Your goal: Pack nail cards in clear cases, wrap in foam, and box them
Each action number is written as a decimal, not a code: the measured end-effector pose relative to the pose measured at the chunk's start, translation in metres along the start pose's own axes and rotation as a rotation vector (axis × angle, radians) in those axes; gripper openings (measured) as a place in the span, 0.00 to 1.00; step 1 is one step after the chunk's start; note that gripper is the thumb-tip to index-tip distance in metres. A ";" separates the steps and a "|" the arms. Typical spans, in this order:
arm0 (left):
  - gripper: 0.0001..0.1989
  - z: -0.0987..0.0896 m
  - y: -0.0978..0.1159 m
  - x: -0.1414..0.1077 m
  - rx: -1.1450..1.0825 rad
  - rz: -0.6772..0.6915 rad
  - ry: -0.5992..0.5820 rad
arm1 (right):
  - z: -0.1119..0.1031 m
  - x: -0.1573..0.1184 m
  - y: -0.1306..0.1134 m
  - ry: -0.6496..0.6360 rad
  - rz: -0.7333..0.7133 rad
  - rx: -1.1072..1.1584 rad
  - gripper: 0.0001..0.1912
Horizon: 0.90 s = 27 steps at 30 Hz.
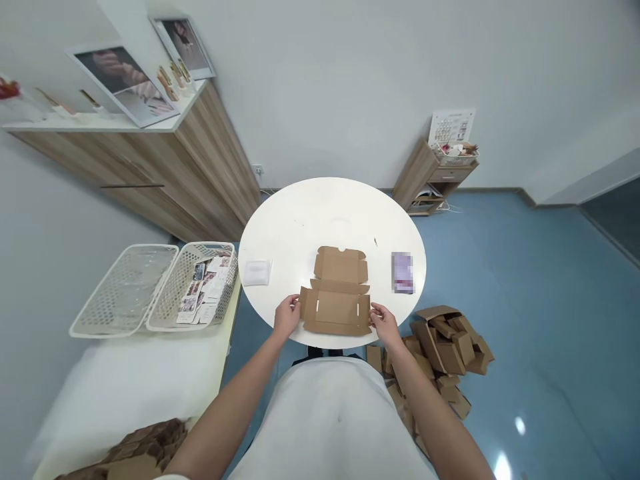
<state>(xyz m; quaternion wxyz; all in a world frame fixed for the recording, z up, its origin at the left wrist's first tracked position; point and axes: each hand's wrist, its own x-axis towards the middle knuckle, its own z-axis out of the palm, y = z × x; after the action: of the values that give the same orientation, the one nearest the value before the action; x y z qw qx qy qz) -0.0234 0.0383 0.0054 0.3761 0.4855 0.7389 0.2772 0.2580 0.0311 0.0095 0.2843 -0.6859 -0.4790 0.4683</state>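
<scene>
Lying between the two hands, an unfolded cardboard box (338,309) rests flat on the near part of a round white table (285,220), as the head view shows. Its wider panel, with two pale slots, is closest to the person, while a narrower panel with rounded corner flaps extends away toward the middle of the tabletop. The left hand (287,315) is at the box's left side, thumb and fingers pinching the edge of the side flap there. The right hand (383,323) is at the opposite side, its fingers curled and pinching the right edge, so the wider panel spans the space between them. Both forearms reach in from the lower edge of the view, either side of a white shirt (337,420). Well apart from the left hand, a flat white packet (257,273) lies near the table's left rim; beyond the right hand, a purple item (403,273), blurred into blocks, lies near the right rim. Left of the table stand two white baskets, the nearer one holding printed cards (205,293). On the blue floor to the right sits a heap of brown cartons (453,343).
</scene>
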 end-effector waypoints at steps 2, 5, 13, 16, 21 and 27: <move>0.18 -0.001 -0.001 0.003 0.078 0.049 0.033 | 0.001 0.002 -0.005 0.046 0.008 -0.026 0.25; 0.22 0.000 0.000 -0.004 0.264 0.208 0.088 | 0.002 0.000 -0.011 0.121 0.023 -0.043 0.25; 0.26 0.019 0.002 -0.024 0.576 0.602 -0.259 | -0.003 -0.010 -0.013 0.231 0.123 -0.082 0.27; 0.26 0.024 0.000 -0.019 0.639 0.613 -0.295 | -0.009 -0.005 -0.013 0.227 0.112 -0.097 0.26; 0.26 0.029 -0.002 -0.008 0.687 0.582 -0.327 | -0.016 0.016 -0.013 0.175 0.127 -0.141 0.28; 0.23 0.031 0.003 -0.007 0.675 0.533 -0.320 | -0.017 0.064 -0.019 0.088 0.178 -0.110 0.30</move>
<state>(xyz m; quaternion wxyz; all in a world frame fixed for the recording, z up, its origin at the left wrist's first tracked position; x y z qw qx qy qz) 0.0051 0.0343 -0.0077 0.2218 0.7909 0.5695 0.0294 0.2731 0.0984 0.0086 0.2243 -0.7601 -0.4282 0.4342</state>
